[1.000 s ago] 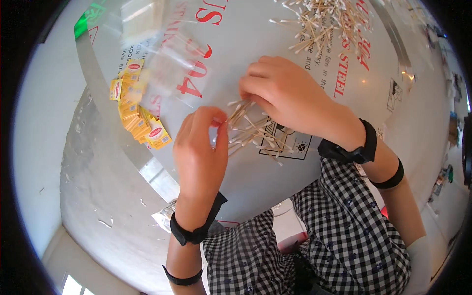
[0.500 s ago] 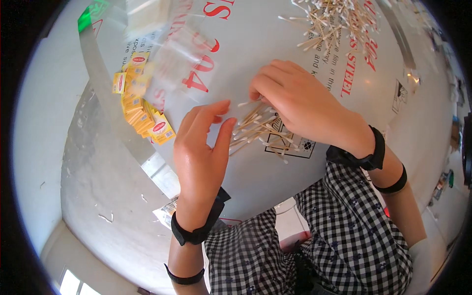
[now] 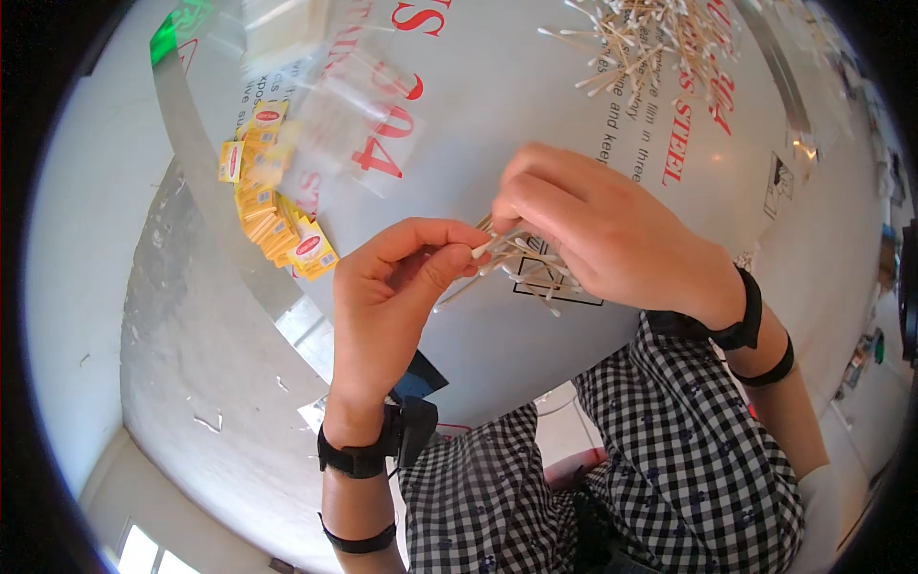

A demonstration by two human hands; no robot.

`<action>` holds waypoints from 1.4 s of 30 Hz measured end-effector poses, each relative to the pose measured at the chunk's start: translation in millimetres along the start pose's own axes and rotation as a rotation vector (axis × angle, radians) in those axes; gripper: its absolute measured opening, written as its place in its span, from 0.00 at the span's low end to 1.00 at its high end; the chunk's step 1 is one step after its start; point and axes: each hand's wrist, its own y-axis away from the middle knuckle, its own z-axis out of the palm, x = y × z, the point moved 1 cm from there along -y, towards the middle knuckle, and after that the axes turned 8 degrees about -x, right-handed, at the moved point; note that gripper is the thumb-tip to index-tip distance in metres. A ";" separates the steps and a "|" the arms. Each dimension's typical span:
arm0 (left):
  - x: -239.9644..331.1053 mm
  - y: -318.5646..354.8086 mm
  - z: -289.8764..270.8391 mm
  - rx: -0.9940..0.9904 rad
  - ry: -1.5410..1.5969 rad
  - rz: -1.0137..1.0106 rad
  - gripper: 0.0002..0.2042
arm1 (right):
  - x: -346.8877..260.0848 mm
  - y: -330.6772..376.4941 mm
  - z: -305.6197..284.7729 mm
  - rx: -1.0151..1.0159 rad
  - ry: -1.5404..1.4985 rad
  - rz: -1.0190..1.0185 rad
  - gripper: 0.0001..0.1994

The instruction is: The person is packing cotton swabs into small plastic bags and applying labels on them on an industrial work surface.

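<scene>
The left hand (image 3: 397, 287) is curled, its thumb and forefinger pinched on the white tip of a single cotton swab (image 3: 478, 251), apparently drawing it clear of the rest. The right hand (image 3: 602, 225) is cupped over a small bundle of swabs (image 3: 531, 268), fingers bent down on them so the sticks stay gathered and fan out beneath the palm just above the tabletop (image 3: 497, 134). Both hands meet near the middle of the tabletop, close to the person's body, where checked sleeves and black wristbands show

Farther off, a loose heap of swabs (image 3: 650, 38) lies at the far side, well apart from the hands, as a stock to draw from. To the left, a row of small yellow packets (image 3: 273, 215) sits along the tabletop's curved edge, and clear plastic bags (image 3: 335, 124) lie beside them, blurred. The stretch between the hands and the heap is bare film with red print; the near edge lies just under the wrists
</scene>
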 end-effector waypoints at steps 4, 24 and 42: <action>-1.3 -1.1 0.3 0.137 -0.258 0.049 0.07 | -16.6 39.0 -38.4 -0.068 0.092 0.249 0.09; -35.5 -2.5 30.3 0.149 -1.205 0.520 0.19 | -11.7 46.0 30.8 0.007 0.316 0.147 0.23; -33.6 5.2 7.6 0.244 -1.140 0.581 0.09 | 33.7 47.6 4.9 0.174 0.233 0.174 0.09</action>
